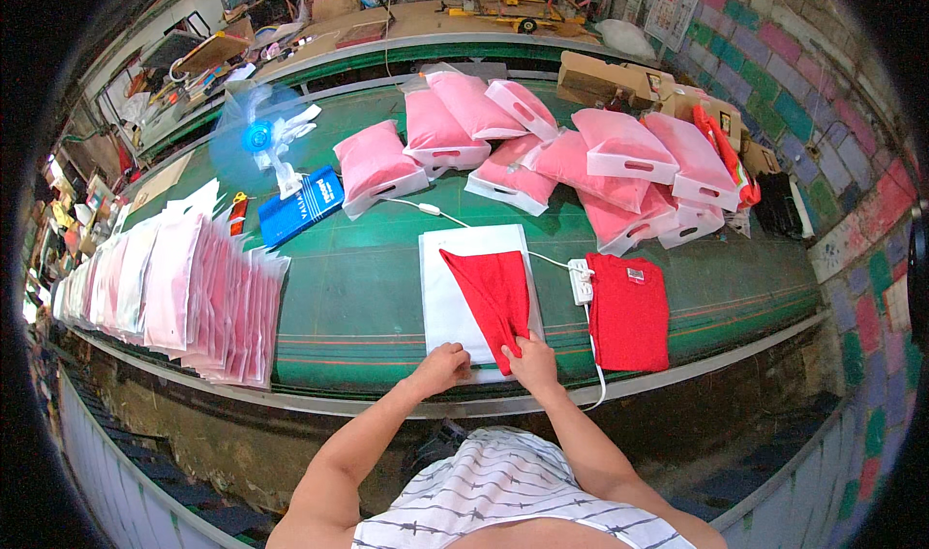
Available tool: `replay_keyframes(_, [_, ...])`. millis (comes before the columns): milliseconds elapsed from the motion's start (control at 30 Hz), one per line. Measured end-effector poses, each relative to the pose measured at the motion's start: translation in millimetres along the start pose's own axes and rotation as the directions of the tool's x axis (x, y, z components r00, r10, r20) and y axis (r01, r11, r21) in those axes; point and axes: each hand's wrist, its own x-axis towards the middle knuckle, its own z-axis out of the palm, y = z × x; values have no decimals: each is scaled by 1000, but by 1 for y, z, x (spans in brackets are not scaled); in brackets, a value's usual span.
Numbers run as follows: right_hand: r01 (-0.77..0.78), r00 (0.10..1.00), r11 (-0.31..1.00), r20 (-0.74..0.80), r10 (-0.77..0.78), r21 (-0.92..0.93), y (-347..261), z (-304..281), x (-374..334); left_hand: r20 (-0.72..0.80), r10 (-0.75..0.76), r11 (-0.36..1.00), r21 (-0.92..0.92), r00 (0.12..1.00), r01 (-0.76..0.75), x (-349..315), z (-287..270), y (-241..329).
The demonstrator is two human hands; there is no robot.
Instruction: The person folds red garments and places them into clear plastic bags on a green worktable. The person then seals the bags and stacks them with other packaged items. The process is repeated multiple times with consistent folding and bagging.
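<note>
A folded red cloth (pixel 498 297) lies slanting over a flat white sheet or bag (pixel 447 302) on the green table, wide at the far end and narrow toward me. My right hand (pixel 532 363) pinches the near end of this cloth between thumb and fingers. At the near left corner of the white sheet, my left hand (pixel 443 369) is closed with fingers curled; whatever lies between its fingertips is hidden. To the right rests a neatly folded red garment (pixel 629 312) with a small neck label.
White-and-pink packets (pixel 174 283) stand in a row at left. Pink-filled bags with handle holes (pixel 600 162) are heaped at the back. A blue packet (pixel 301 207), a blue fan (pixel 259 136), a white power strip (pixel 581 282) with its cord and cardboard boxes (pixel 610 83) also occupy the table.
</note>
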Motion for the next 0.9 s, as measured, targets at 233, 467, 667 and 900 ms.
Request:
replay_keyframes(233, [35,987,992,-160,-16,118,30,-26,1,52,-125,992,-5,991,126,13,-12,11])
replay_keyframes(467, [205,970,974,-151,-188,101,23,-140,-17,242,119,891,402,963,-212,31,-54,25])
replay_keyframes(667, [199,942,955,226,-248,219,11,-225,-55,100,244,893,366,965,-263,31,-48,4])
replay_keyframes(900, [79,799,870,490,-347,487,35,-207,-60,198,10,906,412,980,-92,43,-82,34])
